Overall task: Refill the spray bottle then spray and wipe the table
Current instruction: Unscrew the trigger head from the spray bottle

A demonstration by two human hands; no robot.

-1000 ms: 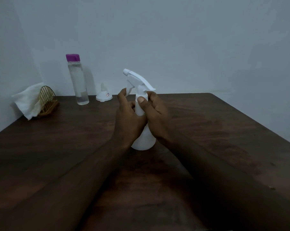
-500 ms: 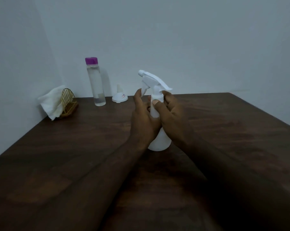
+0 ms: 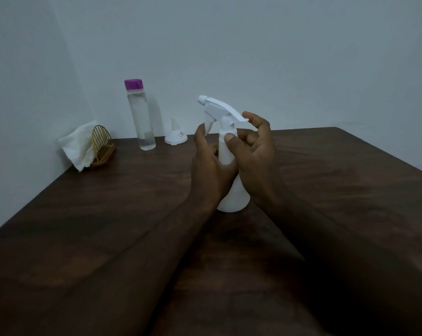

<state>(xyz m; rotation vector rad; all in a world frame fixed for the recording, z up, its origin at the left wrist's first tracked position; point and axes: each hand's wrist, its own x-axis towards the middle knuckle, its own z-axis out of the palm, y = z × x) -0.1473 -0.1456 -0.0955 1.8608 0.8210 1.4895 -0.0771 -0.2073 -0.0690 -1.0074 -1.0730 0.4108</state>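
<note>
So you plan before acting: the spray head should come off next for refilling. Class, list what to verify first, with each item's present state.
1. Spray bottle upright on table: ok.
2. Left hand grips its body: ok.
3. Right hand thumb on collar: ok.
4. Collar loosened: cannot tell.
5. Funnel on table beside water bottle: ok.
6. Water bottle open: not ok, cap on.

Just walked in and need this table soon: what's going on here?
A person is working on a white spray bottle that stands on the dark table. The left hand holds its body, and the right hand pinches the collar under the spray head, seemingly to unscrew it. The purple-capped clear bottle and a white funnel stand at the back; refilling has not begun.
</note>
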